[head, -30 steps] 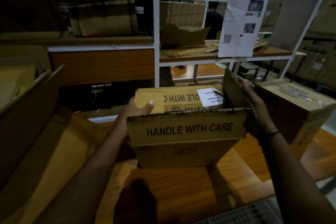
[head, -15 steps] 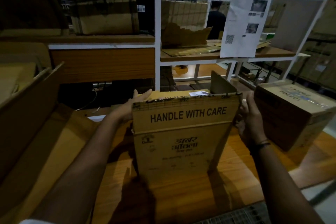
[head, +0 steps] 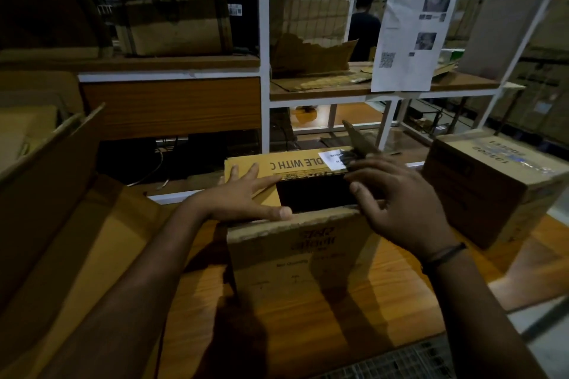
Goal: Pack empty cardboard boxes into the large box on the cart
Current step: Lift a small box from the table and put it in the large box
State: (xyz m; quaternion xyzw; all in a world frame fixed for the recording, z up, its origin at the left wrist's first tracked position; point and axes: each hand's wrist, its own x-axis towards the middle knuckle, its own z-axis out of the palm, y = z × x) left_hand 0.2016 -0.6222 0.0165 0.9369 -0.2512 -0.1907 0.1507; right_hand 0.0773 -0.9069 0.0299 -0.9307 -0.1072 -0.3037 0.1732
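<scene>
Cardboard, empty and open-topped, the small box [head: 295, 255] is stood on the wooden surface [head: 400, 301], judged light but easily crushed. One flap is pressed by the flat left hand [head: 246, 197]. The right hand [head: 397, 203] is held at the side flap with its fingers relaxed. The stiff side walls are best gripped

Bare forearms, thin dark band [head: 443, 255] around the right wrist.

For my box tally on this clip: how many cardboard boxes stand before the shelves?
3: open box at centre, taped box to its right, large open box at far left. Shelf boxes excluded; some may be hidden.
</scene>
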